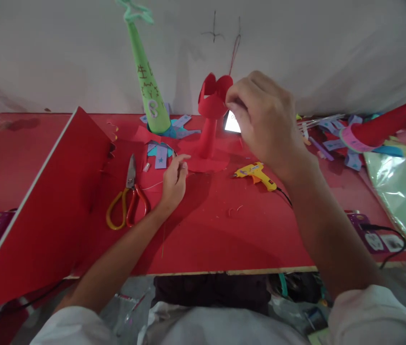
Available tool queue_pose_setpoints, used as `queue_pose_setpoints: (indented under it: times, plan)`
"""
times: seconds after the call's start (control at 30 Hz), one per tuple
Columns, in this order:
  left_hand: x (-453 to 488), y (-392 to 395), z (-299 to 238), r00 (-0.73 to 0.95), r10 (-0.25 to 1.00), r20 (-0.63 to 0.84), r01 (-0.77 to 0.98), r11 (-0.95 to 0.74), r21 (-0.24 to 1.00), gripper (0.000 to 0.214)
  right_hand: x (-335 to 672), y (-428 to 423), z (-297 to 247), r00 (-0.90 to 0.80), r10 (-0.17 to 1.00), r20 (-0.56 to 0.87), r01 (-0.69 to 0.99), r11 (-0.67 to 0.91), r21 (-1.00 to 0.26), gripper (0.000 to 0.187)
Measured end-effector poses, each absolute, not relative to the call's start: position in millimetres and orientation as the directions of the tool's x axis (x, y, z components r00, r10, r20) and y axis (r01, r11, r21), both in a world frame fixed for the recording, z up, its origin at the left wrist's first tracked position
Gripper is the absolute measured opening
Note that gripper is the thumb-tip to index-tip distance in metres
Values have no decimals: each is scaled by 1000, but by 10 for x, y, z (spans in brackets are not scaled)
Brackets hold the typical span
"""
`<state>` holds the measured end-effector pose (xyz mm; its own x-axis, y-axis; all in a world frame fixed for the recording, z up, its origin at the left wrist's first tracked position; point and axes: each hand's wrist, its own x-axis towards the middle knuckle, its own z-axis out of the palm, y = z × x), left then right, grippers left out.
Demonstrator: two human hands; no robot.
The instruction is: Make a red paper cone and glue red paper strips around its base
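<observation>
A red paper craft (210,115), a tube with a scalloped cup on top, stands upright on a flat red base (206,163) at the middle back of the table. My right hand (263,120) is raised beside the cup, fingers pinched on its right rim. My left hand (174,181) rests on the table with its fingertips pressed on the left edge of the base. A yellow glue gun (256,175) lies just below my right hand.
Orange-handled scissors (129,196) lie left of my left hand. A big red sheet (44,211) slants up at the left. A green cone (148,86) stands at the back. Paper scraps, a red cone (389,124) and green cellophane (400,191) crowd the right.
</observation>
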<state>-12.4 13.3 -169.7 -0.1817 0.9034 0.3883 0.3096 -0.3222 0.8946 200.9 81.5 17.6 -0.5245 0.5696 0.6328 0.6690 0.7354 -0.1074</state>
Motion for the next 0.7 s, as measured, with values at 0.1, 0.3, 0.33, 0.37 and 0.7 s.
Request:
queue_pose_setpoints:
  times: [0.1, 0.3, 0.33, 0.37, 0.7]
  plan:
    - [-119, 130, -1689, -181, 902, 391, 319, -323, 891, 25, 2014, 828, 103, -551, 562, 617, 663, 744, -85, 20]
    - [-122, 124, -1684, -162, 902, 400, 288, -345, 894, 24, 2005, 879, -46, -557, 587, 587, 675, 732, -91, 24]
    - [-123, 122, -1685, -161, 904, 397, 284, -343, 895, 24, 2004, 881, -67, -563, 586, 583, 669, 737, -96, 26]
    - [-124, 120, -1685, -160, 906, 392, 282, -339, 898, 25, 2004, 883, -88, -568, 586, 577, 664, 741, -99, 27]
    - [-128, 118, -1686, -163, 912, 377, 304, -317, 899, 30, 1966, 939, -412, -590, 579, 562, 626, 768, -133, 31]
